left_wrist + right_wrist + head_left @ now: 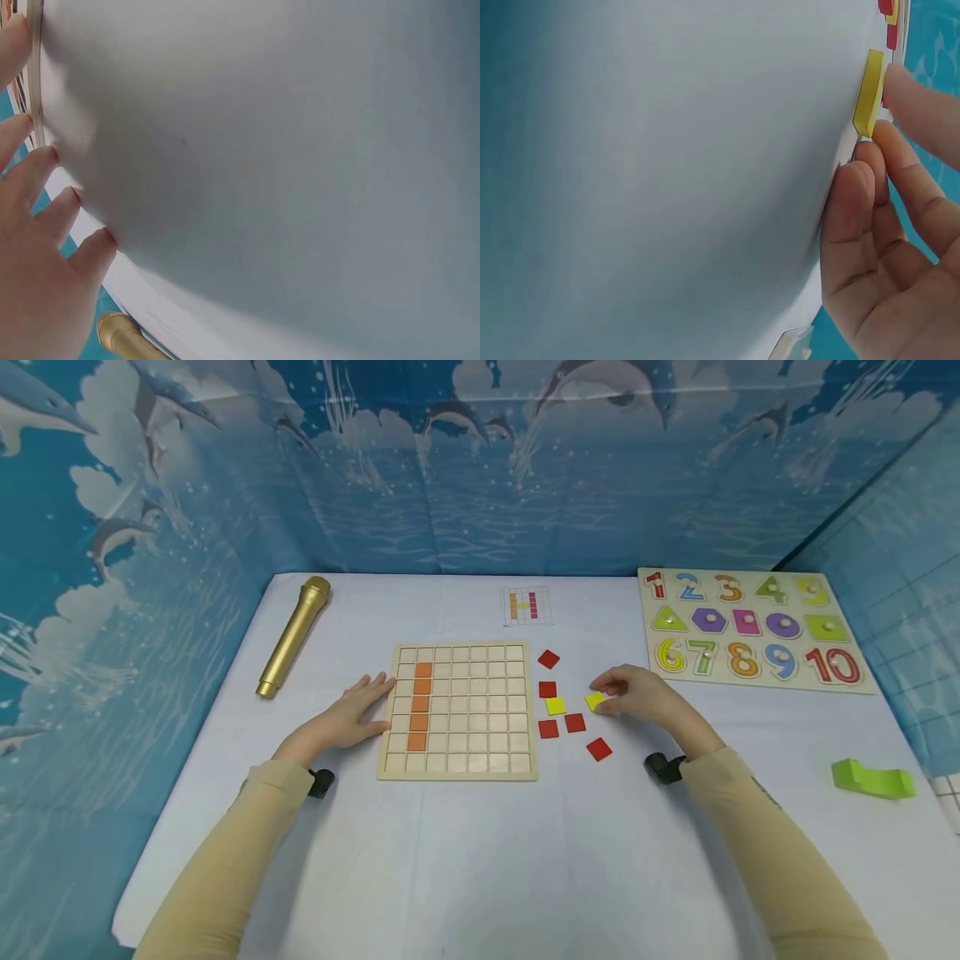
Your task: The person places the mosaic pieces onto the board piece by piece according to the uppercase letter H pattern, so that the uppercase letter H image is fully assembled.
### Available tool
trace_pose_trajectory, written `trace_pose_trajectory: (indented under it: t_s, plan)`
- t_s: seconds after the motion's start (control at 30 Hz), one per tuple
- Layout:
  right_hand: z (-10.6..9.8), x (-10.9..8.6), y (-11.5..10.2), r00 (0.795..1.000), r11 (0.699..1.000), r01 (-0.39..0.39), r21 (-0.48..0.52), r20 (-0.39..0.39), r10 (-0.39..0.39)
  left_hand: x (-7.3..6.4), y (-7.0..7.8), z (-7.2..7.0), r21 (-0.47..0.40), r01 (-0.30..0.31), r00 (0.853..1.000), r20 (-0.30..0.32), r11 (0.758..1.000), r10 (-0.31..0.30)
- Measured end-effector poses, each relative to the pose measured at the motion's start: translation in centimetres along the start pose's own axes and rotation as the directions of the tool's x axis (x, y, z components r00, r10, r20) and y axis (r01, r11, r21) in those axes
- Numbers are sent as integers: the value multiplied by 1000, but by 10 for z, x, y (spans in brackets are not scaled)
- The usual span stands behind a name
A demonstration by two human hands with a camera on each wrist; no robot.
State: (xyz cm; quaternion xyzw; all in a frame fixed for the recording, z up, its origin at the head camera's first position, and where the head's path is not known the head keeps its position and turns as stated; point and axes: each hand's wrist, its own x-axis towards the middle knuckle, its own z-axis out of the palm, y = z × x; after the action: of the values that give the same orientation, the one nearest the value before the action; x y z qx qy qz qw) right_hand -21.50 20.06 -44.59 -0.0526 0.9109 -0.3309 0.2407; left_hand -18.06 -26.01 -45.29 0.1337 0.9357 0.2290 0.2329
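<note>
My left hand (347,717) lies with fingers spread at the left edge of a wooden grid board (472,762); its fingertips touch the rim in the left wrist view. Several orange square tiles (418,702) fill part of one column near the board's left side. To the board's right, my right hand (639,696) pinches a yellow square tile (868,94) between thumb and fingers, close over the white table. Another yellow tile (555,706) and several red tiles (574,722) lie loose between that hand and the board.
A small pattern card (527,607) lies behind the board. At the back left is a gold microphone-shaped object (295,637). A number and shape puzzle board (757,628) sits at the back right, with a green curved block (873,780) nearer the right edge.
</note>
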Motion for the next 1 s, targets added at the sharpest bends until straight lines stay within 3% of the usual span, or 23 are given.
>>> trace_pose_trajectory:
  t_s: [0.4,0.8,1.0]
  plan:
    - [0,-4,-8,999,997,-32,-70,-3,32,-2,1,-1,-6,-2,1000,2,1000,2]
    - [-2,-4,-12,1000,1000,-4,11,10,4,-2,2,-1,-4,-1,1000,-4,1000,1]
    - [12,7,-34,998,995,59,77,-32,-56,-2,2,-1,1,4,1000,-6,1000,-4]
